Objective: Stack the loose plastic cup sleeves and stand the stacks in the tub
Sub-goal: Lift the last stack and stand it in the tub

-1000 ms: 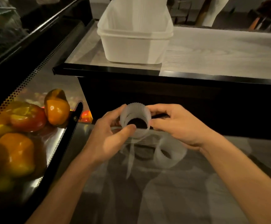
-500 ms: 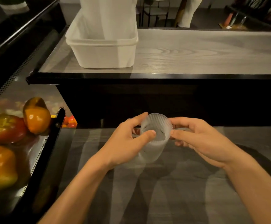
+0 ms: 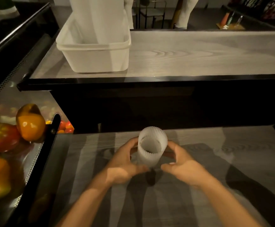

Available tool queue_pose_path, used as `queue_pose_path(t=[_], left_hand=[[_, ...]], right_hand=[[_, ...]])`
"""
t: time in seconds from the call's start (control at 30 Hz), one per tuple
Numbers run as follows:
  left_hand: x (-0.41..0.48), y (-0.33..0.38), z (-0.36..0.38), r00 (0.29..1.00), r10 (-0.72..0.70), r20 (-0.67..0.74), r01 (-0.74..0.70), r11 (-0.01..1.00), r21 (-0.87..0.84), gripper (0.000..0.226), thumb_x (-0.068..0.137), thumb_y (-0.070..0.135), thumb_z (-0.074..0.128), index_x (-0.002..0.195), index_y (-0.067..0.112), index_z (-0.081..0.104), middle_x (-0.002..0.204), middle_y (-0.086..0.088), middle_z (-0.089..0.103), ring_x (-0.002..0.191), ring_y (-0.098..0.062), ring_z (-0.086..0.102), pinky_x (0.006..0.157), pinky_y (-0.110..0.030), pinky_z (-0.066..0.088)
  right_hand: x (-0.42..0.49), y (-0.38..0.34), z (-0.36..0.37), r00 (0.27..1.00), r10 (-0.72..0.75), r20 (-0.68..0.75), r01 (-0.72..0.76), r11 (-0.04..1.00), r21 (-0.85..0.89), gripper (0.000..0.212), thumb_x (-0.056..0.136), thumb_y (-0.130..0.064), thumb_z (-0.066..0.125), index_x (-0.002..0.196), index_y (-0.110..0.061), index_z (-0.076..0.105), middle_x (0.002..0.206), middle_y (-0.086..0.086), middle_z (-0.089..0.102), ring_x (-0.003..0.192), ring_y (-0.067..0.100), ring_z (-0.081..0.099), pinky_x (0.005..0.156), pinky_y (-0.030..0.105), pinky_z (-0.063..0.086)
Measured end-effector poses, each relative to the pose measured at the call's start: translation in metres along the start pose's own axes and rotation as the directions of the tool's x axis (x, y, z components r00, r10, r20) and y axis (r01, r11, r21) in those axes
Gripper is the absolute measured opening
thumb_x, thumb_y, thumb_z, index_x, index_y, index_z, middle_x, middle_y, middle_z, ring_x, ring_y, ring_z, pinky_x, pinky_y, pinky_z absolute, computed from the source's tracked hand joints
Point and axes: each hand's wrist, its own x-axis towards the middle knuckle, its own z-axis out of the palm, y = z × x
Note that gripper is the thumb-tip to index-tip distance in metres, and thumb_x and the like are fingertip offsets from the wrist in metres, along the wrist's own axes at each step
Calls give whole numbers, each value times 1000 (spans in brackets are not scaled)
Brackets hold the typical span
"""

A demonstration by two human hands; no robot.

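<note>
A short stack of ribbed translucent white cup sleeves (image 3: 151,147) stands upright over the lower grey counter, its open top facing me. My left hand (image 3: 125,163) cups its left side and my right hand (image 3: 181,166) cups its right side, thumbs near the bottom. On the upper wood-grain counter at the back left sits the white plastic tub (image 3: 94,59). Tall white sleeve stacks (image 3: 99,18) stand inside the tub and rise out of the frame.
A black-edged raised counter (image 3: 199,54) runs across the back, with a dark gap below it. At the left a perforated metal tray (image 3: 35,161) holds orange and red bell peppers (image 3: 30,123). Chairs and bottles stand far behind.
One second ago I held one sleeve with another lying loose on the counter. Now the sleeves form one upright stack between both hands, and the view has shifted so the tub sits further left.
</note>
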Motion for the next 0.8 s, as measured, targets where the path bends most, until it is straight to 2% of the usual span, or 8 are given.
queue_pose_path(t=[0.07,0.17,0.23,0.3,0.47,0.6,0.73,0.8], left_hand=[[0,-1,4,997,25,-68,-21,998,54,74,72,26,90,127,52,48,130,27,58,123,11,52,88,-4,43],[-8,12,-5,987,85,-134,-73,993,96,70,70,37,85,128,51,48,130,23,59,121,9,54,100,-23,49],[-18,35,-21,981,122,-150,-103,987,126,73,68,46,83,133,48,51,131,22,60,121,7,55,103,-31,51],[-29,63,-42,972,177,-155,-157,978,137,76,68,53,82,138,45,52,132,19,61,123,-2,57,103,-37,52],[-66,159,-104,929,291,-229,-275,956,101,69,68,55,81,133,47,57,127,22,65,117,-2,62,97,-38,55],[-90,235,-155,876,367,-313,-378,926,30,68,66,53,81,130,38,62,126,10,69,117,-13,67,92,-45,57],[-91,280,-193,811,359,-462,-397,918,17,71,68,51,87,132,36,59,126,12,68,115,-17,68,93,-48,58],[-83,286,-206,782,337,-524,-387,922,15,64,72,40,84,132,35,60,123,13,69,112,-15,68,95,-49,57]], right_hand=[[0,-2,11,998,-5,-56,7,999,38,71,84,-6,76,135,-43,44,131,-20,54,123,0,52,106,33,50],[-8,-16,8,994,-46,-103,49,998,28,65,83,-20,80,138,-37,49,129,-19,61,124,2,56,107,33,48],[-16,-40,-3,989,-131,-65,131,991,4,60,84,-24,79,136,-39,53,125,-22,64,118,-2,60,105,32,51],[-26,-73,-17,975,-220,-37,220,976,-9,53,86,-25,79,132,-40,56,121,-22,67,110,-2,64,98,31,55],[-53,-175,-49,900,-431,-65,429,902,-47,43,85,-36,79,121,-46,59,112,-25,67,100,3,67,84,26,58],[-65,-267,-70,800,-584,-139,584,811,-45,46,83,-43,77,125,-40,59,114,-21,66,98,2,67,81,21,57],[-50,-336,-77,730,-651,-207,645,757,-105,49,88,-45,72,132,-31,56,119,-19,63,96,1,65,79,20,57],[-34,-355,-73,726,-655,-209,647,754,-116,48,91,-39,70,135,-27,54,122,-16,61,95,3,66,75,18,58]])
